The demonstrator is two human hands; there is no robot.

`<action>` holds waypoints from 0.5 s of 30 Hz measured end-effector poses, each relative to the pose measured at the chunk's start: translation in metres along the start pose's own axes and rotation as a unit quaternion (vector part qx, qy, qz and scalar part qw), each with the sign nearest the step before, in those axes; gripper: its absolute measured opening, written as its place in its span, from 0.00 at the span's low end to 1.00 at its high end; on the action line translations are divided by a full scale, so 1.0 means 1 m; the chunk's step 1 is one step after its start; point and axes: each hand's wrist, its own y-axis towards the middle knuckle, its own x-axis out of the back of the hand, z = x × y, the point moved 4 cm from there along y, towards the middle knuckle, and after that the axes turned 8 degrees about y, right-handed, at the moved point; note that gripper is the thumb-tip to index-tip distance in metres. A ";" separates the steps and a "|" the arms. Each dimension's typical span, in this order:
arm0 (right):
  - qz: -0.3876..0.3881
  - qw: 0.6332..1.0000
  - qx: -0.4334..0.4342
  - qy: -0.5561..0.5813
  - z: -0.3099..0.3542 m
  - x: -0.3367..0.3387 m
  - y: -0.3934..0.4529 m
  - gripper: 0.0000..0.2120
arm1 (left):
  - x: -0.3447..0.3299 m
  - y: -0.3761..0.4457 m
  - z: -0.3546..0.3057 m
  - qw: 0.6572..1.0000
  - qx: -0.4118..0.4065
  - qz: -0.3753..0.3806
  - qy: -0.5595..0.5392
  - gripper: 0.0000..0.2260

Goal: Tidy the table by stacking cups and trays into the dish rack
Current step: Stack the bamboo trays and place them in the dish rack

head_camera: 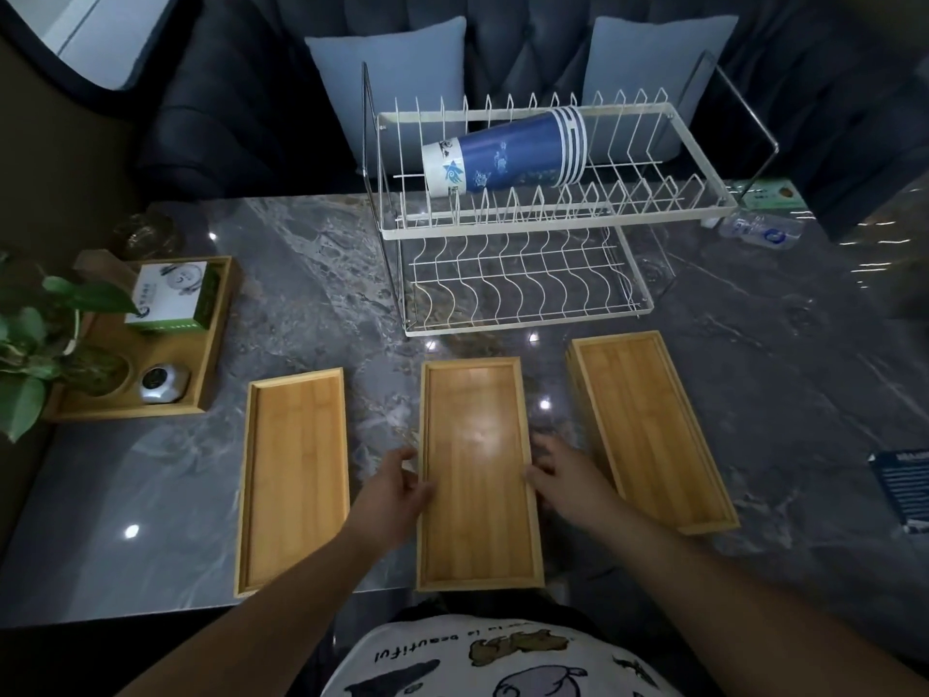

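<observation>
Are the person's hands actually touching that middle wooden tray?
Touching. The head view shows the left hand against the middle tray's left edge and the right hand against its right edge, fingers curled on the rim.

The table point(311, 274) has a dark grey marbled top. Three bamboo trays lie along its near edge: left tray point(294, 475), middle tray point(477, 470), right tray point(648, 425). The dish rack point(523, 314) stands toward the far edge. An organiser tray point(201, 389) sits at the left edge.
</observation>
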 end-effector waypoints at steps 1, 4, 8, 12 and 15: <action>0.002 0.999 0.008 -0.033 -0.002 -0.003 0.005 0.18 | -0.007 0.005 0.005 1.000 0.003 0.002 0.025 0.16; -0.014 0.995 0.027 -0.099 -0.004 -0.007 0.016 0.13 | -0.022 0.015 0.010 0.997 -0.004 -0.006 0.083 0.13; -0.029 0.989 0.033 -0.141 -0.010 -0.008 0.029 0.13 | -0.029 0.023 0.009 0.991 -0.017 -0.021 0.129 0.07; -0.044 0.989 0.021 -0.143 -0.012 -0.010 0.036 0.13 | -0.029 0.031 0.005 0.990 -0.010 -0.039 0.138 0.04; -0.052 0.986 0.015 -0.160 -0.013 -0.010 0.040 0.13 | -0.030 0.035 0.005 0.988 -0.010 -0.040 0.147 0.06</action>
